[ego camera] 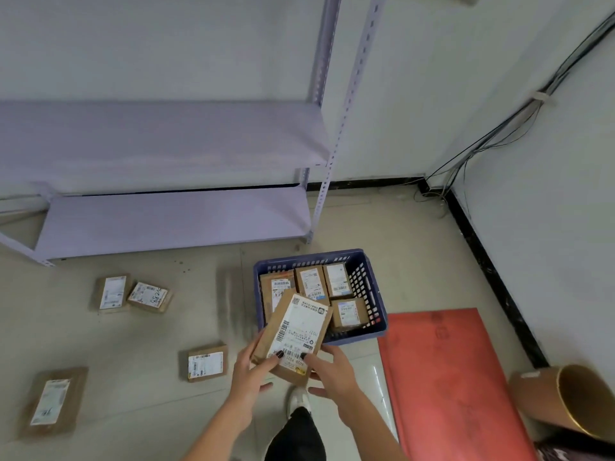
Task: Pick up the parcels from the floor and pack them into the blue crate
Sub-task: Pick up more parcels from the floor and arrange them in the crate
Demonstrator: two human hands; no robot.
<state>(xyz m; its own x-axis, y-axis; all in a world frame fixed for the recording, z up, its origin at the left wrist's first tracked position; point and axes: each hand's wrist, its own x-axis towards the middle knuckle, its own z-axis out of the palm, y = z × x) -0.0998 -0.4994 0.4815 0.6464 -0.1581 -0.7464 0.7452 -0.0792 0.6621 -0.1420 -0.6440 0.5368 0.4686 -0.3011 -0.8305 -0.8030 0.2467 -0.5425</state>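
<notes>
Four parcels [109, 292] remain on the floor [133, 334]. One parcel [294, 334] is clamped between both grips, left hand [250, 371] and right hand [332, 369], over the crate [374, 294]. Next, lowering into the free near-left gap seems required.

A pale lilac metal shelving unit [173, 181] stands against the white wall [166, 44], its two visible shelves bare. Beside it, black cables [499, 134] run down the right-hand wall into the corner, where a black skirting strip [492, 261] edges the beige tiled floor [133, 334]. A red sheet [446, 377] lies flat on the floor at the right. Near it a brown tube with a gold inside [565, 400] lies on its side.
</notes>
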